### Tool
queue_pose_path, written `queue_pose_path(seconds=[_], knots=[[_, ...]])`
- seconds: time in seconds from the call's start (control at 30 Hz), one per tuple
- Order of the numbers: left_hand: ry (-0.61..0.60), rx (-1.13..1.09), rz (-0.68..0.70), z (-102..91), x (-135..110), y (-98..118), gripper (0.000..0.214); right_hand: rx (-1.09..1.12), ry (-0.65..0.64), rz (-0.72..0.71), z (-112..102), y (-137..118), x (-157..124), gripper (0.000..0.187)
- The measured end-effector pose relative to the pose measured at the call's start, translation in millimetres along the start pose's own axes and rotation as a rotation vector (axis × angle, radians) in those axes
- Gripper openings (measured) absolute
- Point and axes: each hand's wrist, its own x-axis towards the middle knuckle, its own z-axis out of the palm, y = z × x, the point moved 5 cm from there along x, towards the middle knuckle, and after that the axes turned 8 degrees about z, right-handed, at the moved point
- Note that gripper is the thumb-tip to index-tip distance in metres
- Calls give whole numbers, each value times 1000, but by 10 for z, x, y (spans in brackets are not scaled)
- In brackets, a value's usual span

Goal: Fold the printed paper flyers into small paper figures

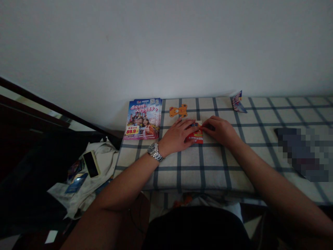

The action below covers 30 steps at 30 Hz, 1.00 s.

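Observation:
A small red printed leaflet (pixel 199 138) lies on the checked cloth between my hands; its printing looks upside down from here. My left hand (pixel 177 136), with a metal watch (pixel 155 152) at the wrist, rests flat over the leaflet's left part, fingers spread. At the leaflet's upper right edge, the thumb and fingertips of my right hand (pixel 218 129) are pinched together on the paper. The left hand hides much of the leaflet. Just beyond that hand is a flat orange bear cutout (pixel 178 110).
A stack of printed flyers (pixel 143 119) lies left. A folded flyer (pixel 238 102) stands near the wall (pixel 166 48). On the right is a dark object (pixel 299 149), partly pixelated. Lower left, a phone (pixel 91 164) rests on a white cloth bag (pixel 106 156).

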Motion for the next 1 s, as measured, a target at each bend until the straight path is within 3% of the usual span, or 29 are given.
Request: queue_pose_path(seconds=[0.4, 0.77, 1.0], knots=[[5, -9, 1, -4, -10, -5, 60, 8, -109, -91, -32, -69, -107, 22], [0, -13, -5, 13, -21, -17, 61, -5, -162, -168, -36, -102, -178, 51], [2, -13, -1, 10, -17, -13, 59, 15, -163, -183, -57, -85, -170, 52]])
